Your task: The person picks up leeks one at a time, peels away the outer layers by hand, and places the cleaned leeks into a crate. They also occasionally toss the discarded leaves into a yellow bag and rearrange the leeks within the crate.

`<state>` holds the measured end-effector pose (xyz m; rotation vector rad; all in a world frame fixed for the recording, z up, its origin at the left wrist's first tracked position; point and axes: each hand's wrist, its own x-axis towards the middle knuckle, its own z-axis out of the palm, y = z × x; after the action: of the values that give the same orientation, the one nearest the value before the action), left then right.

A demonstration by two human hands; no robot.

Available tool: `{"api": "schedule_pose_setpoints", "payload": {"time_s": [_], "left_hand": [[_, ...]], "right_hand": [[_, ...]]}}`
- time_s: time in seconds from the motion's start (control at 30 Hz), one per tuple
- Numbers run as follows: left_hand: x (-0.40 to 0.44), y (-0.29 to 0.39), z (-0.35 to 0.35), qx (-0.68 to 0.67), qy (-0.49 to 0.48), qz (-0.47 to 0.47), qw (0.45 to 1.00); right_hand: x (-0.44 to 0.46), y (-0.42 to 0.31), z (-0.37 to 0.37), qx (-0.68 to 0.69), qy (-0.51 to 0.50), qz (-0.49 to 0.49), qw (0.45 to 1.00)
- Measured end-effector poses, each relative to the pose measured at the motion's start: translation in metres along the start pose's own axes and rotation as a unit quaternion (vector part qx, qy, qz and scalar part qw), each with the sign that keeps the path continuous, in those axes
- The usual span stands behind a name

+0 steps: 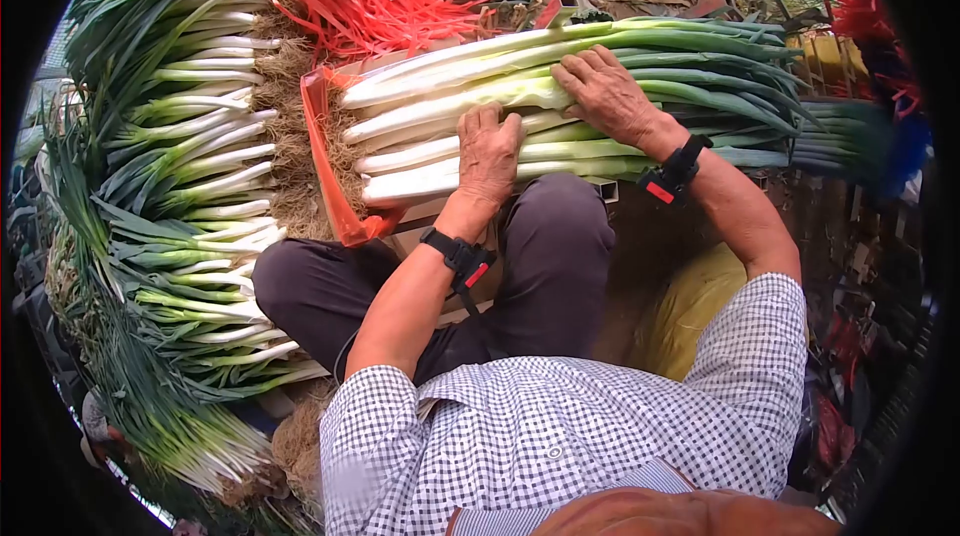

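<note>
Leek bunch (420,86) lies crosswise in front of the knees, root ends left, green tops right. Left hand (488,154) on the white stalks, fingers bent, close together; right hand (610,101) farther along, fingers curled over the upper stalks. Fingertips partly hidden, so can't tell if either grips or just presses. Red strip (318,126) by the roots, red ribbon pile (380,11) beyond, more leeks (215,148) stacked left.

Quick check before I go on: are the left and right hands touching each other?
Apart: the head view shows pale stalks in a visible gap between the left hand and right hand.
</note>
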<state>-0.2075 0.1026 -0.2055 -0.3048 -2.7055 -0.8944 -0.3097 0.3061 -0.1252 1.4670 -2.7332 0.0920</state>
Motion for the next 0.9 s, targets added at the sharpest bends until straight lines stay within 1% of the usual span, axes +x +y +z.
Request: {"api": "schedule_pose_setpoints", "payload": {"time_s": [0.1,0.2,0.23,0.33,0.37,0.4,0.47,0.5,0.6,0.7,0.8,0.83,0.9], "left_hand": [[-0.001,0.002,-0.002,0.011,-0.008,0.001,1.000],[-0.005,0.001,0.001,0.007,-0.021,0.003,1.000],[-0.006,0.001,0.002,0.010,0.006,0.024,1.000],[-0.003,0.000,0.002,0.078,0.056,0.064,0.993],[-0.003,0.001,0.001,0.068,0.051,0.063,0.994],[-0.004,0.002,0.001,0.066,0.041,0.061,0.995],[-0.002,0.000,0.002,0.062,0.023,0.057,0.996],[-0.002,0.000,0.002,0.061,0.026,0.060,0.996],[0.000,0.000,0.002,0.049,0.038,0.083,0.995],[0.002,0.000,0.001,0.060,0.011,0.071,0.996],[0.004,0.005,0.003,0.118,-0.032,0.027,0.992],[0.004,0.005,0.001,0.136,-0.039,0.026,0.990],[0.008,-0.001,0.005,0.143,-0.002,0.029,0.989]], "right_hand": [[-0.004,0.000,0.004,-0.051,0.054,-0.034,0.997],[0.004,0.015,0.013,-0.030,0.055,-0.055,0.997],[0.009,0.023,0.011,0.005,0.043,-0.059,0.997],[0.023,0.043,0.008,0.107,-0.021,-0.042,0.993],[0.030,0.048,0.006,0.135,-0.035,-0.052,0.989],[0.036,0.050,-0.001,0.172,-0.090,-0.029,0.981],[0.042,0.054,-0.004,0.209,-0.130,0.023,0.969],[0.047,0.056,-0.005,0.220,-0.174,0.052,0.958],[0.049,0.054,-0.007,0.221,-0.173,0.041,0.959],[0.046,0.053,-0.006,0.212,-0.177,0.063,0.959],[0.049,0.052,-0.006,0.190,-0.187,0.043,0.963],[0.051,0.051,-0.011,0.176,-0.195,0.032,0.964],[0.058,0.054,-0.010,0.204,-0.210,0.059,0.954]]}}
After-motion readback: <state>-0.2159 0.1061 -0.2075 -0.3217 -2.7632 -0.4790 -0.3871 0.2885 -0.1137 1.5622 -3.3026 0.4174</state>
